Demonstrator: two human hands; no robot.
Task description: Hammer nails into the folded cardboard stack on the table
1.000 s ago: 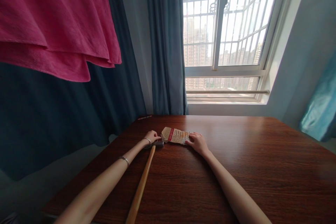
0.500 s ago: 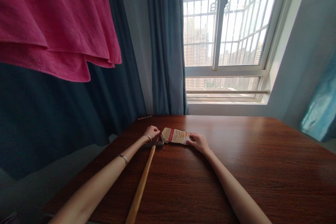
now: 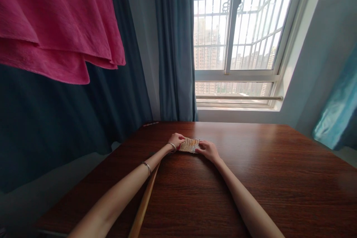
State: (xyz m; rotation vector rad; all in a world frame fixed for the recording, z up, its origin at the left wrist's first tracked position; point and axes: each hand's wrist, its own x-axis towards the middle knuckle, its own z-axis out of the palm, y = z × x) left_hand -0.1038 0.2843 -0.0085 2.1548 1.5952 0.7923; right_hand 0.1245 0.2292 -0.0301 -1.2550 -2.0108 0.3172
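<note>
A small flat board (image 3: 188, 147) with a dotted light covering lies on the table. Several thin nails (image 3: 191, 142) stand upright in a row near its far right part. My right hand (image 3: 209, 150) grips the board's right edge between thumb and fingers. Over the board's left end, my left hand (image 3: 177, 139) is closed in a pinch; whatever is between its fingertips is too small to make out. A hammer's wooden handle (image 3: 145, 202) slants toward me under my left forearm, which hides most of the hammer's head.
The brown wooden table (image 3: 264, 171) spreads around the board. A pink towel (image 3: 61, 26) hangs at upper left before blue curtains (image 3: 175, 44). A barred window (image 3: 237, 37) is beyond the far edge. Small light objects (image 3: 151, 123) lie at the far left corner.
My left hand has moved right, from beside the board to over its left end, covering much of the red band. My right hand stays on the right edge. The view has shifted slightly.
</note>
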